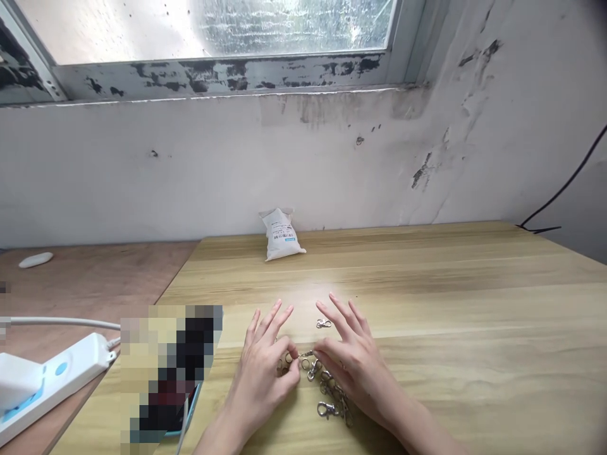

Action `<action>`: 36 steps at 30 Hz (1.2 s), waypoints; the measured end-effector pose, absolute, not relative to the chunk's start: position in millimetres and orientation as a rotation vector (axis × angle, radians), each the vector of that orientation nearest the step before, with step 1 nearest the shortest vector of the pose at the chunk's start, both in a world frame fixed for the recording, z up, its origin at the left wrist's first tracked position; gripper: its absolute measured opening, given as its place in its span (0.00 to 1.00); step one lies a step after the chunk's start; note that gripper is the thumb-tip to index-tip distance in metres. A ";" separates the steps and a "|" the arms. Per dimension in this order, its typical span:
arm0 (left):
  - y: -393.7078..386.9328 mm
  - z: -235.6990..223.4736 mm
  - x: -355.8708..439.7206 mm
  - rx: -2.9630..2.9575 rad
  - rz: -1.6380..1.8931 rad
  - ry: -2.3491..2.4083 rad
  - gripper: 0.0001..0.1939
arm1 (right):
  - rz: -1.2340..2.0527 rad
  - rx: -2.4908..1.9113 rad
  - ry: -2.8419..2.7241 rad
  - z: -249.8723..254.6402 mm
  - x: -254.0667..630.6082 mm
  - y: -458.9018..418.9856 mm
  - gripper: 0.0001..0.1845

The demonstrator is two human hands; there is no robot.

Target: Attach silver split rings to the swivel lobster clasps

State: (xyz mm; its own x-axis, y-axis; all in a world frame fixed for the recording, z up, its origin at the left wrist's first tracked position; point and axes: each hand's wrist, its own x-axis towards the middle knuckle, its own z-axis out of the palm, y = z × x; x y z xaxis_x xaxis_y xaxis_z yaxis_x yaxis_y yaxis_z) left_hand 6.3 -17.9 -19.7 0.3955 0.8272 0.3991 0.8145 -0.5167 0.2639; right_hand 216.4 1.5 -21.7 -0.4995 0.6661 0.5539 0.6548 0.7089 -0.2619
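Between my two hands a small silver swivel clasp (307, 353) is held just over the table. My right hand (353, 354) pinches one end of it between thumb and forefinger, other fingers spread. My left hand (265, 366) is closed in a pinch at the other end, on what looks like a small metal ring, mostly hidden by the fingertips. Loose metal rings (305, 364) lie under and beside the left fingers. Next to my right palm is a pile of swivel clasps (327, 409), partly covered by the hand. A separate clasp (323, 323) lies beyond the fingertips.
A white plastic packet (283, 237) stands near the wall at the back of the wooden table (450, 284). To the left are a blurred-out phone-like object (190, 414) with a cable and a white power strip (61, 373). A black cable (564, 183) runs at the right.
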 end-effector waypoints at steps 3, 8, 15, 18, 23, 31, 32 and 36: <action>-19.0 -20.1 6.1 2.639 0.744 1.512 0.07 | 0.016 -0.996 -2.276 -20.6 215.1 -0.1 0.08; -21.0 -14.0 3.7 2.669 0.765 1.465 0.08 | 0.024 -1.076 -2.265 -20.3 216.9 -0.2 0.07; -20.8 -10.2 4.7 2.519 0.909 1.497 0.06 | 0.041 -1.119 -2.253 -17.1 218.2 -2.3 0.08; -21.0 -9.6 6.1 2.406 0.974 1.481 0.05 | 0.079 -1.071 -2.287 -16.2 214.0 -6.1 0.10; -21.4 -9.0 8.0 2.261 1.042 1.466 0.04 | 0.045 -1.056 -2.205 -23.2 204.6 -8.4 0.09; -22.2 -9.7 10.5 2.189 1.068 1.484 0.04 | -0.003 -1.023 -2.076 -25.3 195.7 -10.1 0.05; -22.5 -9.6 11.2 2.185 1.062 1.476 0.04 | 0.000 -1.021 -2.072 -24.7 195.1 -10.6 0.05; -23.5 -9.8 13.5 2.182 1.048 1.458 0.05 | -0.002 -1.022 -2.075 -21.5 194.8 -12.4 0.08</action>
